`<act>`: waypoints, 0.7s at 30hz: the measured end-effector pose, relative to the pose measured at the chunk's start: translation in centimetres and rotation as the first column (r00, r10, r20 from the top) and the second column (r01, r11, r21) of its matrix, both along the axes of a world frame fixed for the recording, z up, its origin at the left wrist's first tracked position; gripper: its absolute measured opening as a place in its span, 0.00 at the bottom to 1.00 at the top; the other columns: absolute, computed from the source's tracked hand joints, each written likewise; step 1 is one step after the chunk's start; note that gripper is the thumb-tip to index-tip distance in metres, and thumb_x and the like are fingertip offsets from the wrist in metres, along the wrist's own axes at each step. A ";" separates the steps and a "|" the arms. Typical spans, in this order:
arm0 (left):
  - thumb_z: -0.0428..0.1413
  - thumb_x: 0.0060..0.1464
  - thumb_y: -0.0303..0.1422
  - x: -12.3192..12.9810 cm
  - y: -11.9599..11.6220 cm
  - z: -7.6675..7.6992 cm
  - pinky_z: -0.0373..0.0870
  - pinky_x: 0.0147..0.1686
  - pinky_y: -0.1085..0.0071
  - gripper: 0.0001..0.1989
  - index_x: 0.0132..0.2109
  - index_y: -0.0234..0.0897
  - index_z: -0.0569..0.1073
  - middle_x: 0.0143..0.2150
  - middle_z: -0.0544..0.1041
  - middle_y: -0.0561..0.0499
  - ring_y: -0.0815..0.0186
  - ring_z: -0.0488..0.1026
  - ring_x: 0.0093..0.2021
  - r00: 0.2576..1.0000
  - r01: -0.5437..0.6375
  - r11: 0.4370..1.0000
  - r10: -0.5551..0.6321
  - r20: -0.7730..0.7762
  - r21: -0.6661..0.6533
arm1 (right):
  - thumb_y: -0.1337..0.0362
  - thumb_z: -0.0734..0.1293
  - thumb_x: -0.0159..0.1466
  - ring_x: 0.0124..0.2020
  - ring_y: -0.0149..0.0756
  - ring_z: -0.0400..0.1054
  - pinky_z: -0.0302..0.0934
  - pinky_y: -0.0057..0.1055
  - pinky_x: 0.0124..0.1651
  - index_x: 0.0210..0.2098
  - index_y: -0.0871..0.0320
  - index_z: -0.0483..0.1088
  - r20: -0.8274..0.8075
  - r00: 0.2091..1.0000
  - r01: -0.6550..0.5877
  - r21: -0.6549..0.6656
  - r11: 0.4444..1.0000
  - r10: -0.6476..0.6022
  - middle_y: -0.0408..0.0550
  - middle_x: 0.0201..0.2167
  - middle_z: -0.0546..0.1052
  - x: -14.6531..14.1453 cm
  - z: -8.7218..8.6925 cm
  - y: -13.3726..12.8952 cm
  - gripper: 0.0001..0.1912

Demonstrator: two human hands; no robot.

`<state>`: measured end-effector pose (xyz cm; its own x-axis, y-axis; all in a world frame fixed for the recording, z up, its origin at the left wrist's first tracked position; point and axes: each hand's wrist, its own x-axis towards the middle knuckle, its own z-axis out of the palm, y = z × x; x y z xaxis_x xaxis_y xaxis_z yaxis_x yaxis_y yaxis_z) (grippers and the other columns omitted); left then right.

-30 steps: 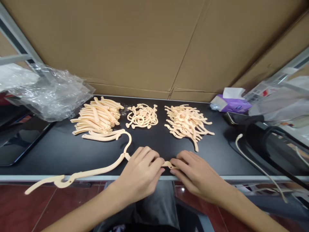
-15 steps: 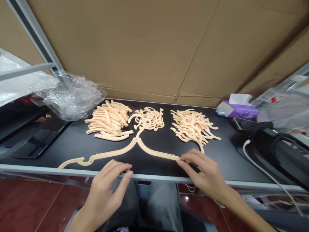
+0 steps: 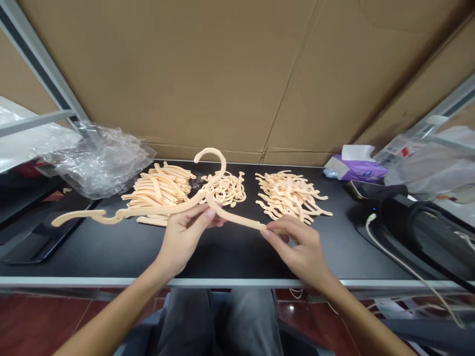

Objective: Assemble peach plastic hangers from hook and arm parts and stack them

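The left hand [image 3: 183, 240] pinches a pale hanger [image 3: 206, 194] between thumb and fingers just below the joint where its two arms meet the hook, a grip that probably steadies the whole frame near its middle. To its right, the right hand [image 3: 302, 242] nips the outer end of the shorter-looking arm between thumb and fingertips; the fingers cover that end, so I cannot tell what lies within them. With one hand at the joint and the other at the tip, the arm between them is likely kept from swinging. The hanger appears raised above the worktop [image 3: 222, 257], its hook curving up beyond the left hand and its other arm reaching out to that hand's left, ending in a notched, wavy part. Beyond the left hand lies a heap of strips [image 3: 159, 185]; ahead, between the hands, a heap of hooks [image 3: 235, 190]; beyond the right hand, a heap of wavy pieces [image 3: 287, 195], seemingly sorted by shape for easy reach. Farther out are a plastic bag [image 3: 107, 163] past the left hand and a tissue pack [image 3: 356, 168] past the right.
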<state>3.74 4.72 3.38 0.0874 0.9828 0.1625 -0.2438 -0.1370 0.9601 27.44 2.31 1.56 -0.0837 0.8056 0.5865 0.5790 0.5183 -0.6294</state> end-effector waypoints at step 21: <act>0.70 0.46 0.36 2.1 4.2 2.3 0.81 0.44 0.66 0.12 0.35 0.31 0.82 0.35 0.83 0.48 0.64 0.81 0.35 0.970 -0.079 0.996 0.066 0.232 0.050 | 0.50 0.67 0.65 0.31 0.36 0.74 0.70 0.35 0.34 0.37 0.57 0.73 -0.656 0.752 -0.164 -0.290 0.943 -0.071 0.49 0.32 0.80 -1.6 0.3 1.6 0.16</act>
<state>5.88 8.91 5.73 -0.0303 0.9734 0.2269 -0.4445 -0.2165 0.8692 25.86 3.90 1.85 0.1799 0.9564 0.2302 -0.0518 0.2429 -0.9687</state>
